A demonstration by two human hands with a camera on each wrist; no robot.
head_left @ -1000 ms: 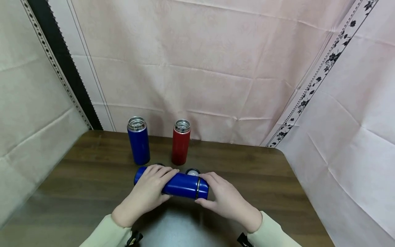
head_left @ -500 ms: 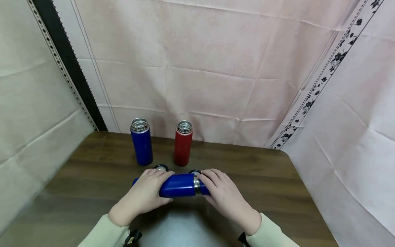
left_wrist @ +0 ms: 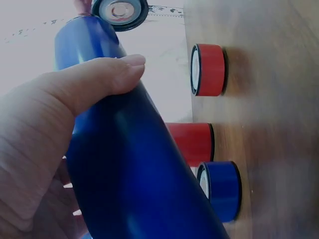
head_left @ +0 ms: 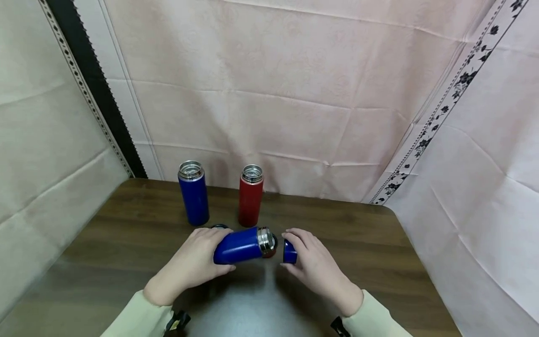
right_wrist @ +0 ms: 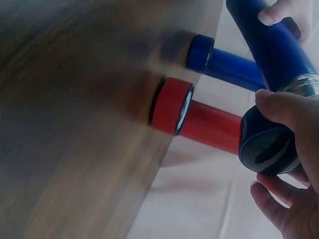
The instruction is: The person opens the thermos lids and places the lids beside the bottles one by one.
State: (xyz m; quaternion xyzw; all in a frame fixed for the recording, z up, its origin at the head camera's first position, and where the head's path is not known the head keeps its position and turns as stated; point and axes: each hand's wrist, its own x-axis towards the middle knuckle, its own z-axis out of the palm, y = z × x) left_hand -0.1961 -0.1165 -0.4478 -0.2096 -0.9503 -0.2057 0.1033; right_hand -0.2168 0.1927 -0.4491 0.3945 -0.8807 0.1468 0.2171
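Note:
My left hand [head_left: 191, 257] grips a blue thermos bottle [head_left: 236, 247] round its body, held tilted over the table with the bare steel neck towards the right. In the left wrist view the thumb [left_wrist: 107, 82] lies along that bottle. Between thumb and fingers, my right hand [head_left: 313, 262] holds a blue lid [head_left: 289, 252], apart from the neck by a small gap. The right wrist view shows the lid [right_wrist: 266, 144] close up, one round end facing the camera. A red lid [left_wrist: 210, 69] and another blue lid [left_wrist: 223, 191] sit on the table behind the held bottle.
A blue thermos bottle [head_left: 193, 199] and a red one [head_left: 250, 201] stand uncapped near the back of the wooden table [head_left: 358, 243]. Pale cloth [head_left: 269, 93] hangs behind the table and at both sides.
The blue lid has come off the bottle's neck and moved right in my right hand. The bottle's neck end has tipped up, and its steel neck now shows fully.

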